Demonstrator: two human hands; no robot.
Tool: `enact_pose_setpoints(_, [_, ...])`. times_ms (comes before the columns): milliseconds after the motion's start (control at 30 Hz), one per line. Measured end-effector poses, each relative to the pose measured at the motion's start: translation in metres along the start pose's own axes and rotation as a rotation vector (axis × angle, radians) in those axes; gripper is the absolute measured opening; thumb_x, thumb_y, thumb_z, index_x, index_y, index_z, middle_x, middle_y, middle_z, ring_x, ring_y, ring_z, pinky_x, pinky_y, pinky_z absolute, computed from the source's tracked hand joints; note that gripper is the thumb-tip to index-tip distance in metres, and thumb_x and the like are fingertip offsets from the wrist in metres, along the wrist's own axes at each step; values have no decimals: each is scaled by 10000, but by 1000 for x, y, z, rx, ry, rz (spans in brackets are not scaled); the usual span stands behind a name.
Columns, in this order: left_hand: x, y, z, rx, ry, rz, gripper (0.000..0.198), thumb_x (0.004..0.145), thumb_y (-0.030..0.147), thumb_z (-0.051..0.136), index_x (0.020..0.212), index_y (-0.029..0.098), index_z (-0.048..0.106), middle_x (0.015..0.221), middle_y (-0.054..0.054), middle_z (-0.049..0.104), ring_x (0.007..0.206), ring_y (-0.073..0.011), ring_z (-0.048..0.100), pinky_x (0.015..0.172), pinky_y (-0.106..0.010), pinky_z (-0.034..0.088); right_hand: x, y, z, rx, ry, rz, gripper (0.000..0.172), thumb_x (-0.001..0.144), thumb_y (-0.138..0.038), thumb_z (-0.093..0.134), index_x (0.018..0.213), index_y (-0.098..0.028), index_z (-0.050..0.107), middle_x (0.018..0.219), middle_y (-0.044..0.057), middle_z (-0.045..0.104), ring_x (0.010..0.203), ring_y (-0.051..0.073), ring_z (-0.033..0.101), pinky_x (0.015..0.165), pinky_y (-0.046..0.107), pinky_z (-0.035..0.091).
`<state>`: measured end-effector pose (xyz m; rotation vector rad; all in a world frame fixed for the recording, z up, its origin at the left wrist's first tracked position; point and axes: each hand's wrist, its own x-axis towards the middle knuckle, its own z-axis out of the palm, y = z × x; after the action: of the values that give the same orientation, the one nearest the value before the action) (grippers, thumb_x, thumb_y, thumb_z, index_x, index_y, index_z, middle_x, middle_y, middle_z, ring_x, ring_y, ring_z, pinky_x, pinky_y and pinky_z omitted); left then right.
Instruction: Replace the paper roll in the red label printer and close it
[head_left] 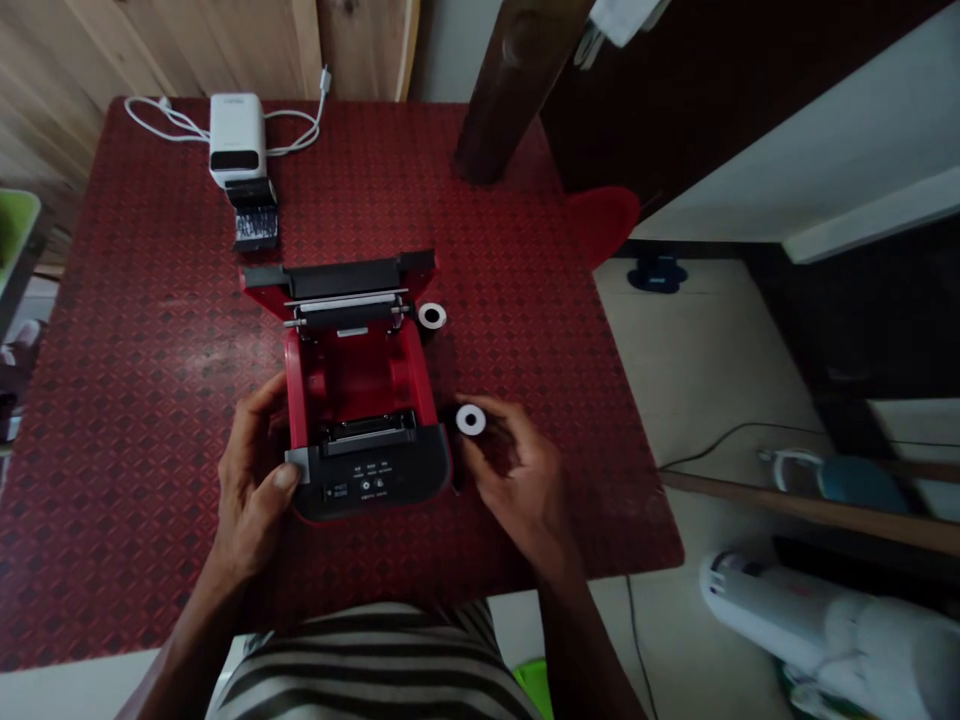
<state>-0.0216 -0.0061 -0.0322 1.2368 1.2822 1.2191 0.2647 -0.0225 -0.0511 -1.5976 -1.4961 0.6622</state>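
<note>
left hand (255, 470) gripping printer (360, 470) front corner | right hand (514, 470) pinching roll (470, 420) | lid standing open, compartment (352, 375) holding no roll | second roll (431, 316) resting on table (150, 350) at printer's 1 o'clock

The printer (360, 400) looks like plastic, its open red shell smooth and faintly glossy, its black front panel matt, with a bright metal bar (349, 300) across the far end. The paper roll (470, 420) at my right hand (517, 490) is smooth matt white paper around a dark core. The worktop (150, 400) has a rough, embossed red surface like patterned vinyl, and the wall panel (52, 70) beyond it is pale, unpainted wood.
</note>
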Motion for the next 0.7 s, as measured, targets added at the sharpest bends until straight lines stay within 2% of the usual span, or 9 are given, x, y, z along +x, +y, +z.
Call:
enact_pose_setpoints(100, [0, 1, 0, 2, 4, -1, 713, 1008, 609, 785, 1649, 308, 702, 1673, -82, 701, 1514, -447, 663, 1000, -474, 655, 0, -3, 4, -31, -58, -43, 363, 1005, -181, 713, 1351, -270, 778, 1308, 78, 904, 1187, 265, 884, 1036, 455, 725])
enact_pose_setpoints(233, [-1, 4, 0, -16, -11, -28, 669, 1026, 590, 782, 1649, 359, 699, 1688, -47, 696, 1605, -461, 591, 1131, -544, 620, 2, -3, 0, -59, -106, -84, 435, 1019, -172, 683, 1437, -264, 758, 1379, 96, 889, 1263, 278, 869, 1093, 502, 720])
enact_pose_setpoints(333, [-1, 4, 0, -18, -16, -40, 664, 1035, 583, 776, 1659, 372, 689, 1694, -34, 690, 1592, -458, 603, 1129, -542, 614, -1, -1, -10, -83, -151, -83, 581, 1008, -175, 698, 1581, -275, 700, 1516, 120, 837, 1373, 300, 830, 1166, 557, 695])
enact_pose_setpoints(433, [-1, 4, 0, -6, -17, -47, 693, 1032, 608, 776, 1675, 369, 673, 1679, -40, 699, 1537, -458, 646, 1093, -531, 612, -3, 2, -29, -62, -190, -30, 646, 1018, -194, 718, 1655, -283, 652, 1584, 142, 799, 1313, 293, 856, 1138, 553, 713])
enact_pose_setpoints(500, [-1, 4, -1, -1, -20, -52, 700, 1031, 615, 777, 1682, 383, 665, 1681, -29, 696, 1527, -446, 651, 1116, -524, 593, 2, 3, -43, -1, -199, 13, 547, 1052, -233, 716, 1597, -275, 705, 1499, 142, 844, 1200, 273, 890, 1042, 503, 751])
enact_pose_setpoints(567, [-1, 6, -1, -2, -22, -47, 684, 1029, 612, 784, 1672, 402, 675, 1676, -14, 698, 1507, -431, 664, 1129, -515, 586, 15, 3, -53, 44, -149, 42, 376, 1091, -269, 697, 1453, -266, 797, 1346, 115, 901, 1136, 258, 901, 987, 466, 760])
enact_pose_setpoints(667, [0, 9, 0, -9, -27, -41, 654, 1028, 613, 793, 1646, 418, 701, 1629, -11, 726, 1426, -415, 712, 1076, -507, 613, 49, 3, -50, -25, -28, 7, 218, 1085, -284, 721, 1246, -273, 867, 1210, 70, 924, 1107, 255, 894, 1020, 483, 738])
enact_pose_setpoints(700, [-1, 9, -1, -9, -28, -43, 651, 1032, 614, 789, 1647, 419, 700, 1623, -12, 730, 1411, -414, 719, 1065, -509, 619, 62, 4, -43, -58, -39, -23, 220, 1064, -273, 742, 1244, -271, 868, 1210, 68, 922, 1100, 260, 888, 1029, 495, 727])
